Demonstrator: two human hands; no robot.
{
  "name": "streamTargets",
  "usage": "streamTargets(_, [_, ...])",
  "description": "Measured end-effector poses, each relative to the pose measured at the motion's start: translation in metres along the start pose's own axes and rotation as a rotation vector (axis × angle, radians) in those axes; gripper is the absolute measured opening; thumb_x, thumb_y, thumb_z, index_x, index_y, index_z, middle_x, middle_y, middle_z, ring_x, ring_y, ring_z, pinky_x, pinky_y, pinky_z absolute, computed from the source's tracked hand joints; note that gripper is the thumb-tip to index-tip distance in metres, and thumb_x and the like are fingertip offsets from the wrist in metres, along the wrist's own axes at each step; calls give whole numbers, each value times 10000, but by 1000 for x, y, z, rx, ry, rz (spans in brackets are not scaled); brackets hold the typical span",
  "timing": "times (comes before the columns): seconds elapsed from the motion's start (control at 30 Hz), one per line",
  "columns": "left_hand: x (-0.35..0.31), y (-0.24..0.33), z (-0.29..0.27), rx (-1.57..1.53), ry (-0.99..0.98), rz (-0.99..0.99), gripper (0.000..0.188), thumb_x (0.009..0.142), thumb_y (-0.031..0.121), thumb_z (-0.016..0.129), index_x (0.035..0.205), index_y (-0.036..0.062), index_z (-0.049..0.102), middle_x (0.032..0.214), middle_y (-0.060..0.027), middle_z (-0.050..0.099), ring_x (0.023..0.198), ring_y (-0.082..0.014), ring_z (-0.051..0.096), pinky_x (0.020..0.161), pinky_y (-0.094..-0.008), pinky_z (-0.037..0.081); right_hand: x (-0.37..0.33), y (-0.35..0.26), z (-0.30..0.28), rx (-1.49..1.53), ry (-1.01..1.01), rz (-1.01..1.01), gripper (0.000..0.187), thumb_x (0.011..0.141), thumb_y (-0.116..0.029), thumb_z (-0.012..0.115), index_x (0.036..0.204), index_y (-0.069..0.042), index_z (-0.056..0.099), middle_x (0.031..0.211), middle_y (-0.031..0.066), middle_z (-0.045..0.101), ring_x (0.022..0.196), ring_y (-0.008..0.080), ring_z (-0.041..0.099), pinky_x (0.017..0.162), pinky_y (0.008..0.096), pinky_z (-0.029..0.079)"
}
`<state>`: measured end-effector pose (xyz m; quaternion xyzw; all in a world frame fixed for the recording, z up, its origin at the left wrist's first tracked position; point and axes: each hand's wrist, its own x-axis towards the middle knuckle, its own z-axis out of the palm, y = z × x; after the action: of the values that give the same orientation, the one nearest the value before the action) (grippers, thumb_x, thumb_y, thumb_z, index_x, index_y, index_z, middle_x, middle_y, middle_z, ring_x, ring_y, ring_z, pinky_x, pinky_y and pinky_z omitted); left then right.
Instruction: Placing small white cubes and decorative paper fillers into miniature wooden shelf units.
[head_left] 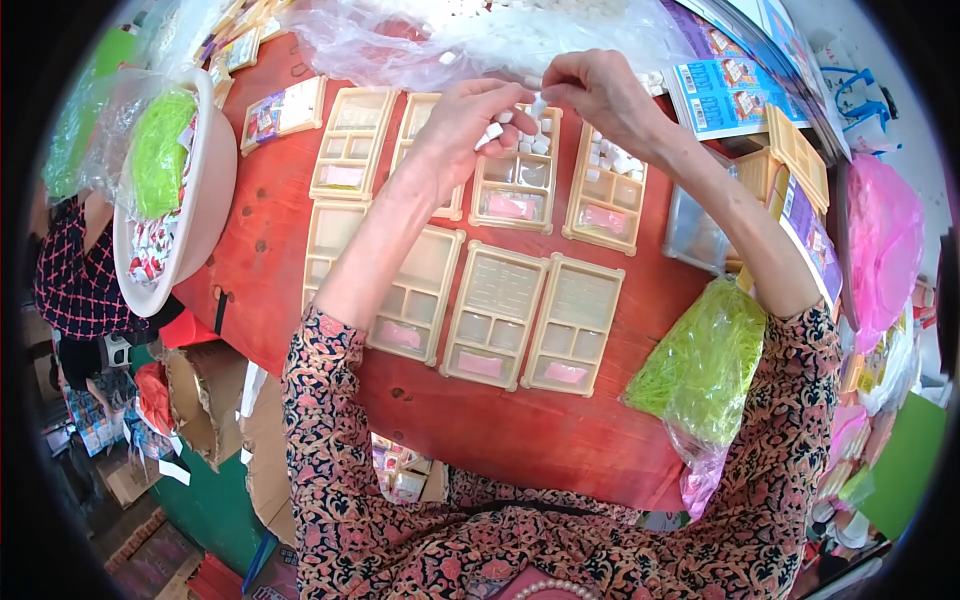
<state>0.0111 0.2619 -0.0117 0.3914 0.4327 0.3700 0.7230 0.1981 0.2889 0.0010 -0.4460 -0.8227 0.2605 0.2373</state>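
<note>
My left hand [462,122] is held palm up above the back row of trays, its fingers curled round several small white cubes [491,132]. Close to its fingertips, my right hand [606,98] pinches a white cube [538,104] between thumb and forefinger. Below them lies a cream compartment tray [513,222] with white cubes in its far section and a pink slip [512,206] in its near one. Another tray [600,238], to the right, also holds white cubes. Two front trays [484,312] [567,318] show pink slips but no cubes. My left forearm covers parts of other trays.
Clear plastic sheeting [400,45] with loose white cubes spreads along the back of the red table [265,270]. A white tub [205,190] stands left. Bagged green shreds [705,350] lie right, near a translucent box [697,225] and printed cards [725,95]. Another person [85,250] is far left.
</note>
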Motion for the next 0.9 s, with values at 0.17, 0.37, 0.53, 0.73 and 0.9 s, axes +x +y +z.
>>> streamTargets(0.17, [4, -6, -5, 103, 29, 59, 174, 887, 143, 560, 977, 1, 605, 708, -58, 613, 532, -39, 495, 398, -158, 308, -1, 17, 18, -180, 31, -257, 105, 718, -52, 632, 763, 6, 557, 709, 190, 575, 751, 388, 563, 652, 437, 447])
streamTargets(0.37, [4, -13, -4, 300, 74, 130, 157, 866, 140, 583, 958, 18, 619, 692, -21, 604, 534, -26, 479, 422, -166, 305, -5, 16, 24, -181, 100, -275, 89, 722, -61, 619, 768, -8, 564, 723, 183, 581, 745, 379, 562, 658, 443, 447])
streamTargets(0.53, [3, -12, 2, 436, 93, 235, 158, 809, 92, 569, 853, -53, 614, 675, -58, 603, 574, -85, 551, 492, -228, 448, -6, 6, 15, -102, 21, -8, 120, 766, -74, 608, 817, 30, 577, 706, 171, 569, 654, 317, 555, 619, 375, 435])
streamTargets(0.73, [6, -15, 0, 561, 132, 254, 157, 776, 101, 585, 826, -40, 632, 674, -52, 607, 608, -96, 576, 514, -229, 460, -12, 8, 17, -139, 16, -25, 120, 781, -89, 601, 846, 11, 606, 721, 170, 582, 644, 296, 558, 617, 363, 440])
streamTargets(0.9, [10, -21, -5, 740, 155, 347, 156, 746, 96, 603, 813, -35, 654, 655, -104, 624, 609, -147, 597, 547, -289, 465, -16, 2, 21, -69, -59, -55, 113, 762, -83, 611, 804, 20, 589, 713, 173, 576, 622, 301, 553, 601, 368, 442])
